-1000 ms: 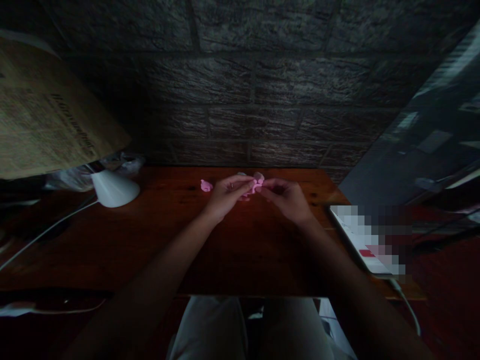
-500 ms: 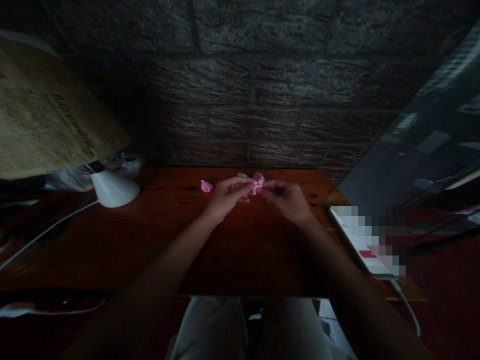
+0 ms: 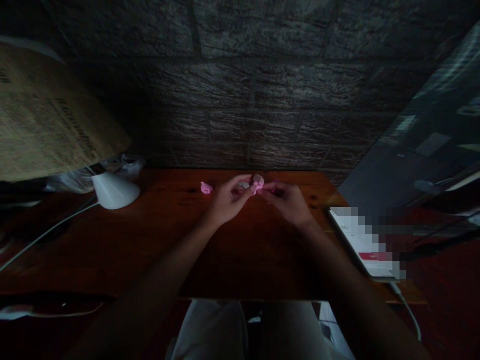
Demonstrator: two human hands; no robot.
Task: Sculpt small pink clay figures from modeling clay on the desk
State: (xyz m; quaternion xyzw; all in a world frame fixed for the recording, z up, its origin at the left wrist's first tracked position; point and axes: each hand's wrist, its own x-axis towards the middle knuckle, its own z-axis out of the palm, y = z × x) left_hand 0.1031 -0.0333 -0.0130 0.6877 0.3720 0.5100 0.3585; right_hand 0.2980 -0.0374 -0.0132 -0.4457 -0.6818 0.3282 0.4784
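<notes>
Between fingertips near the centre of the frame, where both hands meet, the left hand (image 3: 240,192) and right hand (image 3: 275,192) pinch a pink lump (image 3: 258,186); left of them, a pink piece (image 3: 206,188) sits on the worktop (image 3: 150,230).

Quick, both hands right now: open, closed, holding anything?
Left hand: fingers bent, thumb against the small, soft-looking pink piece.
Right hand: fingers closed at the same piece; its grip is too dim to confirm.
</notes>
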